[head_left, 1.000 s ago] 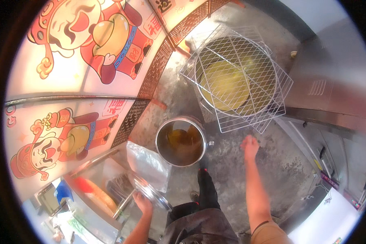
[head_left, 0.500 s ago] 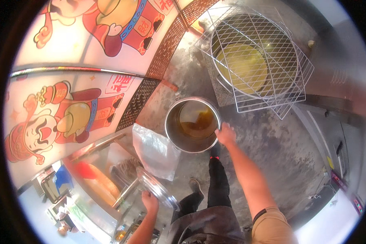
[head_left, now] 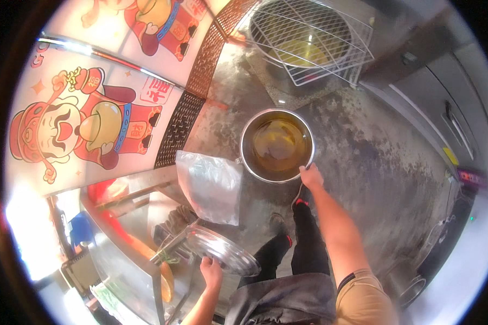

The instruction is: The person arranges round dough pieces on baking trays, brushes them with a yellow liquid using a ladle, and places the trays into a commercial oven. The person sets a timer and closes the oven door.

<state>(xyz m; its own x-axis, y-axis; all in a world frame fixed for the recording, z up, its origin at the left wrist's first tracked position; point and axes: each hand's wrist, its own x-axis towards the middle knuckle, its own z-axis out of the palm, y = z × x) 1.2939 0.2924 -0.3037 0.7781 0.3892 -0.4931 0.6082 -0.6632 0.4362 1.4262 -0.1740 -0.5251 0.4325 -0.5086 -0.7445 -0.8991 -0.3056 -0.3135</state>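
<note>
"How are the fingers?"
"On the right hand (head_left: 313,176), closed around the edge of the steel pot (head_left: 250,158); on the left hand (head_left: 212,271), curled at the round lid (head_left: 222,252), exact hold hidden."
"And the pot?"
"Ahead of the person's feet (head_left: 277,221), amber liquid (head_left: 279,143) inside, plastic sheet (head_left: 211,187) leftward, larger pot (head_left: 263,39) beyond."

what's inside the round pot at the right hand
Inside the pot is amber-brown liquid, with bright reflections on its surface. The liquid covers the bottom, so what lies there can't be told.
</note>
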